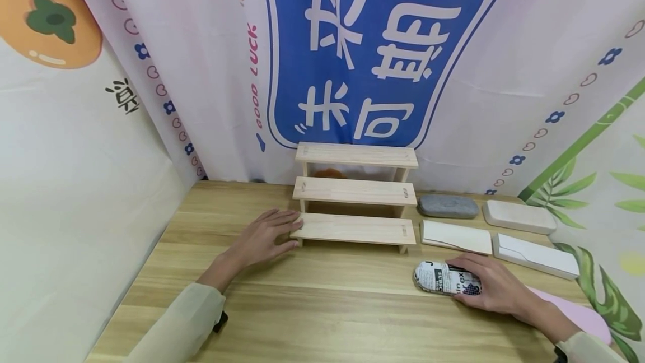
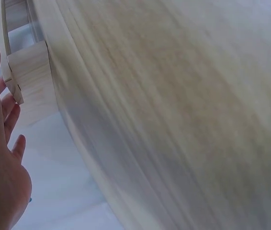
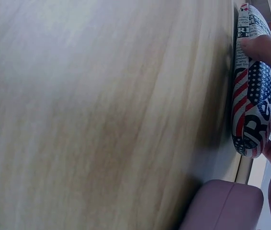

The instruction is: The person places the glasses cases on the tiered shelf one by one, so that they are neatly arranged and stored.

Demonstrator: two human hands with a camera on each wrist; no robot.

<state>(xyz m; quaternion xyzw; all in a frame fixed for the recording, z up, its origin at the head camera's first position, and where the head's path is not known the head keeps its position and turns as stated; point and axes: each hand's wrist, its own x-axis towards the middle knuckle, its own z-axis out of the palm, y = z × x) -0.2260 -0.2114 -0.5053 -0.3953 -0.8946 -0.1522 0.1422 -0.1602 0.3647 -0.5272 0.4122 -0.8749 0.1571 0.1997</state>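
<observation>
My right hand (image 1: 496, 287) grips an eyeglass case (image 1: 435, 278) with a newspaper-style print, thumb on its near side and fingers across the far side. Stars, red stripes and lettering show on the case (image 3: 257, 91) in the right wrist view; it lies at or just above the tabletop, I cannot tell which. A three-step wooden display stand (image 1: 353, 228) is at the back middle. My left hand (image 1: 264, 237) touches the left end of its lowest step, fingers fairly straight. In the left wrist view the fingertips meet the board's end (image 2: 13, 88).
Right of the stand lie a grey case (image 1: 448, 206), a cream case (image 1: 519, 216), a white flap case (image 1: 456, 236) and another white case (image 1: 536, 255). A pink case (image 1: 579, 315) is partly behind my right forearm. Printed curtains (image 1: 216, 128) border the wooden table (image 1: 322, 307).
</observation>
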